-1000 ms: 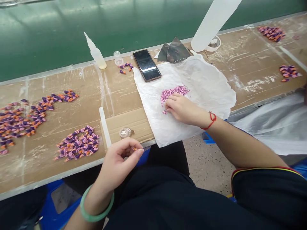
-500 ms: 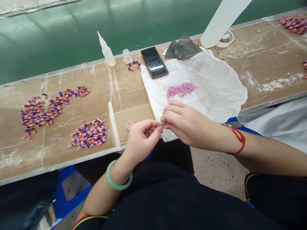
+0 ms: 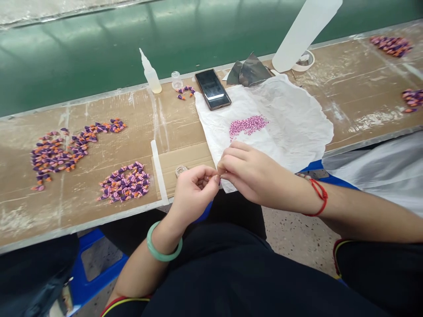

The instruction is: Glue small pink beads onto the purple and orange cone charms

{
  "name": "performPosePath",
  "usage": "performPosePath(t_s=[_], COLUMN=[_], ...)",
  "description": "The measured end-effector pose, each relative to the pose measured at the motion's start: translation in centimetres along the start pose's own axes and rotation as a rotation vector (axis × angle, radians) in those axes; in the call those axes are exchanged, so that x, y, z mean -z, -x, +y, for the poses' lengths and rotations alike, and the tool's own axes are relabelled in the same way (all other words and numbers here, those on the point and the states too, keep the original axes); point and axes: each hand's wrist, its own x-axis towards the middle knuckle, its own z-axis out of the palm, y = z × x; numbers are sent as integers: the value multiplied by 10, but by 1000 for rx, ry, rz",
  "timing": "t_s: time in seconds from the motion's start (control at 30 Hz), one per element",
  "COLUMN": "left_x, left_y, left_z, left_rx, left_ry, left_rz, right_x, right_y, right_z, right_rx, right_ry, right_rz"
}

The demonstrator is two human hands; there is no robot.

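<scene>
Pink bits (image 3: 247,126) lie heaped on a white sheet (image 3: 294,119), at one o'clock from the person's left hand (image 3: 193,191), which pinches what looks like a tiny piece (image 3: 219,177), mostly hidden by fingers. The right hand (image 3: 247,174) meets it fingertip to fingertip, and I can't tell whether that one grips anything. From there, a phone (image 3: 213,89) lies at twelve o'clock, purple-and-orange pieces (image 3: 135,187) at nine.

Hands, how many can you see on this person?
2. The left hand is beside the little clear cup; the right hand is at the white sheet's front edge. Neither is hidden, though some fingers are.
</scene>
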Motion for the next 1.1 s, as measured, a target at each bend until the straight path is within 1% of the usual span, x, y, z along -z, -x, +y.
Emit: performPosePath(t_s=[0.13, 0.2, 0.3, 0.4, 0.53, 0.63, 0.73, 0.83, 0.93, 1.03, 1.1], left_x=[4, 5, 6, 7, 13, 24, 38, 49, 56, 59, 61], left_y=[4, 7, 10, 11, 15, 23, 36, 50, 60, 63, 63], left_z=[3, 5, 4, 2, 3, 1, -8, -22, -34, -40, -41], left_rx=[-7, -17, -22, -18, -8, 9, 69, 145, 194, 222, 229], left_ry=[27, 27, 18, 16, 72, 148, 188, 210, 232, 261, 285], left_rz=[22, 20, 20, 13, -9, 28, 81, 98, 126, 157, 168], right_x=[3, 3, 1, -2, -4, -3, -4, -12, -25, -34, -35], right_y=[0, 0, -1, -3, -5, -9, -21, -44, -71, -93, -103], right_z=[-7, -10, -12, -12, -13, -12, -7, 1, 6, 6, 3], right_rx=[-185, -246, -278, -270, -218, -147, -66, -2, 20, 53, 79], right_ry=[-260, -309, -336, -333, -336, -324, -315, -239, -34, 160, 235], right_rz=[24, 3, -17, -14, -19, -33, -76, -193, -327, -427, -482])
